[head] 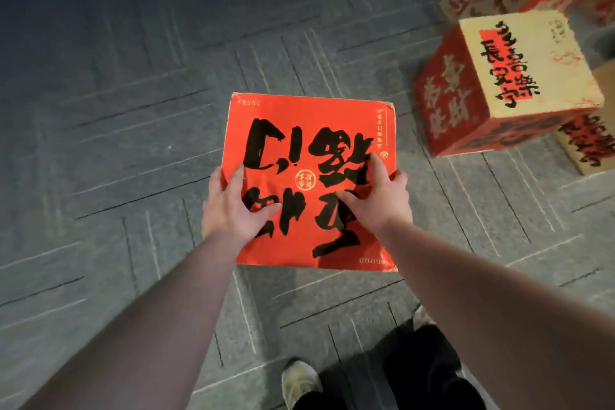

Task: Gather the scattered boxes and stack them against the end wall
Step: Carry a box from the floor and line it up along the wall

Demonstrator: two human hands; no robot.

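Head view, our left hand (233, 206): thumb lies across the red box's top, fingers curl over its left edge, gripping it.
Our right hand (376, 196): thumb on the top face, fingers wrapped round the right edge, gripping too.
Red box (309, 150): flat square top, bright red, bold black brush characters, small gold seal in the middle, corners slightly worn; we hold it above the grey carpet (116, 110).
Arms: both stretched forward and down to the red box.
Other boxes (506, 83): cream-and-red, clustered beyond the red box's right side.
Shoe (299, 383): below the red box, nearest us.
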